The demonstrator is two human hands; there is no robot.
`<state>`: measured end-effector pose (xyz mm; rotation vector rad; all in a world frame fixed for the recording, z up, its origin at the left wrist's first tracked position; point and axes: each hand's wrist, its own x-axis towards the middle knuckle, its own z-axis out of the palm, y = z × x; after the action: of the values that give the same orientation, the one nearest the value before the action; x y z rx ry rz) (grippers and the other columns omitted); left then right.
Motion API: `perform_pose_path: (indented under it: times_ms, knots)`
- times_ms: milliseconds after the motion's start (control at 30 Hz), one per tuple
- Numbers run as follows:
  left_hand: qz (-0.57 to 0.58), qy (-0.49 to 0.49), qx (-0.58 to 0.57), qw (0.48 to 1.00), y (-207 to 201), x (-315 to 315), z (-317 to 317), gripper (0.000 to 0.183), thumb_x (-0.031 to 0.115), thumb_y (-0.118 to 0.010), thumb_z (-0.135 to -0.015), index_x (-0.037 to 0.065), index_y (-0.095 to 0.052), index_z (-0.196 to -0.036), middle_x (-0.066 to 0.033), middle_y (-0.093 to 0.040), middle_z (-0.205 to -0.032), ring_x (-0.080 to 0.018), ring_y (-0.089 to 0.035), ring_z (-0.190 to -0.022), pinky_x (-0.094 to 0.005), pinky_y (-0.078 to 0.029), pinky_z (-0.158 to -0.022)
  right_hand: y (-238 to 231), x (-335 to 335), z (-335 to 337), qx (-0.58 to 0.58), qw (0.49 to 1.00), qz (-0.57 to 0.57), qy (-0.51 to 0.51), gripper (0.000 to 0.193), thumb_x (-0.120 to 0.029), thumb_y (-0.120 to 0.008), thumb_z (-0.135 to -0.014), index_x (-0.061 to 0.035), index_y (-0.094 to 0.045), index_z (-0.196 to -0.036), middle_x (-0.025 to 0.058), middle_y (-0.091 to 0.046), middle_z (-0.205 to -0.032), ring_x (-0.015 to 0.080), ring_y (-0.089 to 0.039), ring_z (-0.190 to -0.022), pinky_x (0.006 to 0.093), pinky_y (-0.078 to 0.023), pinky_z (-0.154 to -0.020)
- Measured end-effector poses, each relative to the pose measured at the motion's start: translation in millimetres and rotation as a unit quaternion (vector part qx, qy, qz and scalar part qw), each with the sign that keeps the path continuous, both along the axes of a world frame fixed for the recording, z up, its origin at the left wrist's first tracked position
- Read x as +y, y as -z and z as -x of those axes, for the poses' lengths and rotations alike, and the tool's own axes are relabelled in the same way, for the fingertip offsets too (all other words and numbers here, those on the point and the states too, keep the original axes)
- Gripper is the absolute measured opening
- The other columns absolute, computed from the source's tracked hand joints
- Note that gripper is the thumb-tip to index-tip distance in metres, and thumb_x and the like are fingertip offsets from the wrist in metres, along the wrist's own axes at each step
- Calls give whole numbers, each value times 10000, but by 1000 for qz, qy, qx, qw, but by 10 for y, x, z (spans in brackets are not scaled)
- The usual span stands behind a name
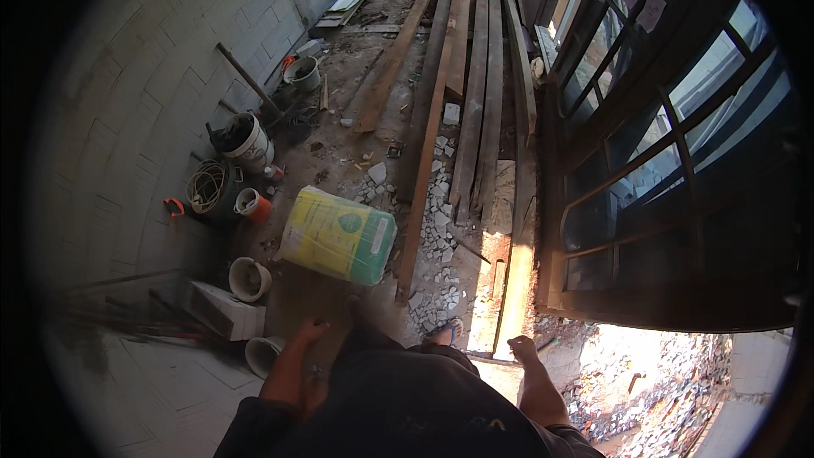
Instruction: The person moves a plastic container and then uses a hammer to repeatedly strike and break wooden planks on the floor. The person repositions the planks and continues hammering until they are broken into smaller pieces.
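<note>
My left hand (314, 331) hangs at my left side with its fingers curled in, and nothing shows in it. Low on my right, my right hand (521, 347) is also loosely closed, with no object visible in it; it appears above a sunlit wooden plank (514, 309). In front of me a large yellow and green wrapped pack (337, 235) lies on the dirt floor. It is nearer to my left hand, but the two are apart. Long timber beams (469, 131) run away from me to the right of the pack.
Along the left block wall (153, 102) stand a white bucket (249, 142), an orange pail (253, 205), a pale bucket (248, 278) and white blocks (222, 309). A long-handled tool (247, 78) leans there. Broken rubble (439, 225) lies beside the beams. A dark glazed door (678, 178) fills the right.
</note>
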<state>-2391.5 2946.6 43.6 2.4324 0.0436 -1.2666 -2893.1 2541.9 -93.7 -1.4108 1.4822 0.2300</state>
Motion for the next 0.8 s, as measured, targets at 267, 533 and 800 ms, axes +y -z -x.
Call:
perform_pose_path:
  times_ms: [267,533,800]
  knots:
    - [3,14,7,1000,730,995,-826,455,317,-702,-830,-10,-660,-1144,-219,-649,-1160,-328,-621,-1083,-400,-476,-926,-779,341,-1174,32,998,27,48,317,-217,-744,-807,19,-645,-995,114,-670,-731,179,-644,-568,322,-506,-487]
    - [80,-160,-20,984,752,2218,-2103,408,265,-667,-863,-10,-637,-1163,-176,-670,-1065,-274,-641,-940,-384,-499,-824,-995,1373,-3049,54,994,-28,-92,407,-314,-759,-787,19,-654,-997,121,-678,-773,200,-646,-606,331,-527,-570]
    - [22,-231,-62,971,711,3390,-2957,340,193,-640,-870,-25,-651,-1131,-157,-700,-1005,-280,-671,-882,-385,-527,-748,-1685,1317,-4866,-11,961,124,-247,426,-360,-718,-807,-4,-662,-1034,199,-697,-925,315,-673,-875,386,-522,-784]
